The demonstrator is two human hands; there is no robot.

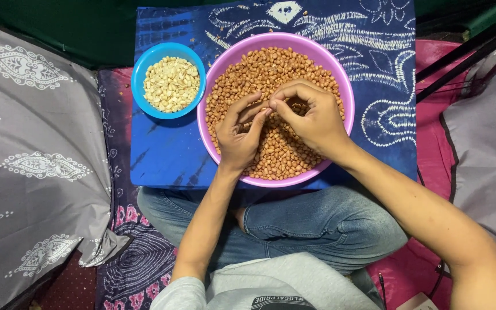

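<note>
Blue table [162,161]: bare along its near-left edge. Pink bowl [345,92], filled with brown peanuts [282,155], near the front edge. Blue bowl [139,72] of peeled peanuts [171,84], just beside it. Left hand [237,136] and right hand [314,117] met over the pink bowl, fingertips pinching one peanut.

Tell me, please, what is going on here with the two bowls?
A person sits cross-legged with both hands over a large pink bowl of red-skinned peanuts. The left hand and right hand meet at the fingertips, seemingly pinching a single nut. Beside it, a smaller blue bowl holds pale, skinless peanuts. Both bowls rest on a blue patterned cloth.
</note>
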